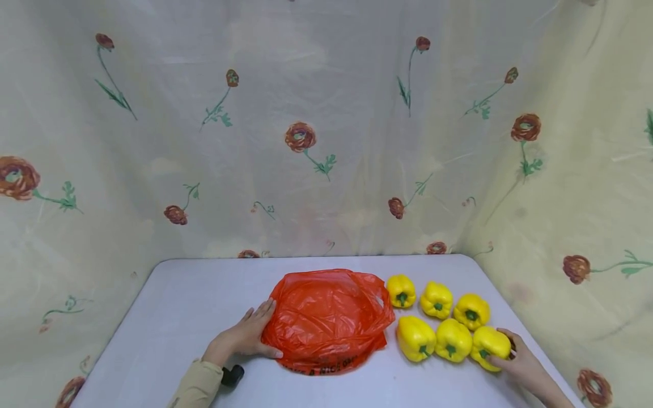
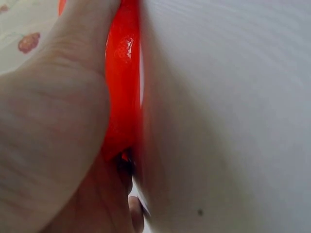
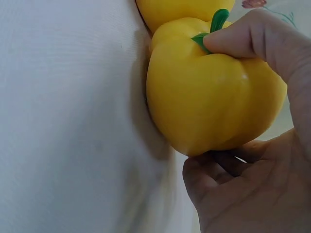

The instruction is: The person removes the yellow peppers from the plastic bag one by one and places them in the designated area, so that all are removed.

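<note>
A red plastic bag lies spread on the table, dark printing along its near edge. At its left side rests my left hand, fingers extended and thumb apart, touching the bag's edge. The left wrist view shows the red plastic beside that palm. My right hand grips the yellow bell pepper at the right end of the near row. In the right wrist view, the thumb lies by the green stem of this pepper and the other fingers curl round its side and underneath.
More yellow bell peppers stand in two rows: a pear-shaped one and a rounder one in front, three behind, including the pepper next to the bag. A white table bears everything; flower-patterned curtains surround it.
</note>
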`<state>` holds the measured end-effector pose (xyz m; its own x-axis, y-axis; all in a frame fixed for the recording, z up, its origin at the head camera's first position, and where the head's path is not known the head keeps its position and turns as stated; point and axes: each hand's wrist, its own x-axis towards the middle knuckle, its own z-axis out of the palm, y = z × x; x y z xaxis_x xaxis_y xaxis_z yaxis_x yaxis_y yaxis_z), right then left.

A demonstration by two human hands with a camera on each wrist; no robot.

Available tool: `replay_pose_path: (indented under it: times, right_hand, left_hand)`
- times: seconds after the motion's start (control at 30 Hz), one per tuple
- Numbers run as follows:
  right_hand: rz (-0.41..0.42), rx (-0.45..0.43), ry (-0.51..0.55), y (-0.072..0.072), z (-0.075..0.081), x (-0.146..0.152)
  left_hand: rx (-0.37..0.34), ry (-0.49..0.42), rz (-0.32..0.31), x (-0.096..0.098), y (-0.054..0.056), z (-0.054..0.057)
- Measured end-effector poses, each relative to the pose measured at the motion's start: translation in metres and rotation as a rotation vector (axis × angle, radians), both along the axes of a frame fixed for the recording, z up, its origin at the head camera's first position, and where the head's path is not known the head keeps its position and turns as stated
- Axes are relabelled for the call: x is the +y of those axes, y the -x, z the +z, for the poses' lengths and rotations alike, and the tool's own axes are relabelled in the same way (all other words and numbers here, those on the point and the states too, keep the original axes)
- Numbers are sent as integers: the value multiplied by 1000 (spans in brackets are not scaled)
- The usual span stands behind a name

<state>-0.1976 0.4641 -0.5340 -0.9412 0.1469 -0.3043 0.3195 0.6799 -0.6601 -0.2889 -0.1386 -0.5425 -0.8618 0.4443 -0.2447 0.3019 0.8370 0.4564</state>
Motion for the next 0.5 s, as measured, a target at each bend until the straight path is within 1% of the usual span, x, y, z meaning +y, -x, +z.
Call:
replay_pose_path:
  times: [0.07,0.1,0.33,0.4,0.5]
  right_hand:
    - [-6,-4,-13,0,0,-2]
    - [0,-12,-3,0,0,-2]
    - [18,-34,-75,-3,4,-6]
    - [26,-37,-64,-5,6,-6]
    - [32,-10,-12,-6,11,-7]
  left_hand:
    - [2,2,-8,0,0,0]
    - [3,2,-11,0,0,1]
    - [3,-7,-25,-1,-2,1]
    - [2,-8,-24,-1,-2,1]
    - [2,-12,-24,-1,-3,1]
